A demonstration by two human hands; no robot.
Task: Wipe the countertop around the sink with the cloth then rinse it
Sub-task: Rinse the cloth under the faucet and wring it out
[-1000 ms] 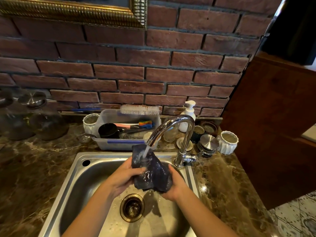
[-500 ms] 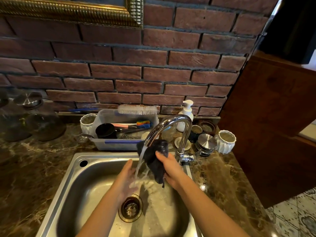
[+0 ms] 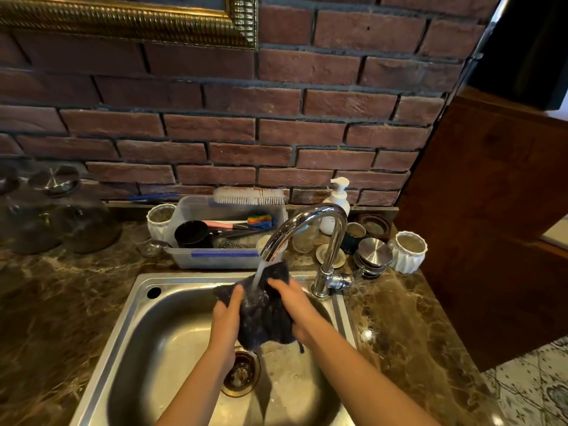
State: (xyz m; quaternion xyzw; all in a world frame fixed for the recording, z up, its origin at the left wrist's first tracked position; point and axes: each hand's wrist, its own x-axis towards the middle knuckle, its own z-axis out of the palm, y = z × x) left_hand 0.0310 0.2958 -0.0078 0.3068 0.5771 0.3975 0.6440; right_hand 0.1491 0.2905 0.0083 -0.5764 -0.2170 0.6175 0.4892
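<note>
Over the sink [image 3: 132,318], left hand [image 3: 229,315] and right hand [image 3: 296,307] grip the dark cloth [image 3: 264,322] under the running tap [image 3: 307,215], thumbs seemingly behind it.

Two hands counted: left hand [image 3: 227,315], right hand [image 3: 296,309]. One cloth [image 3: 264,321]. One sink [image 3: 184,279], one drain [image 3: 241,376], one tap [image 3: 335,235]. Two white ribbed pots [image 3: 159,218] [image 3: 410,252]. One soap bottle [image 3: 337,204], one plastic tub [image 3: 221,260], one scrub brush [image 3: 250,195], one black cup [image 3: 192,233], one steel lid [image 3: 372,251].

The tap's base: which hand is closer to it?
Right. The right hand grips the cloth just left of the tap's base; the left hand holds the cloth's far side.
</note>
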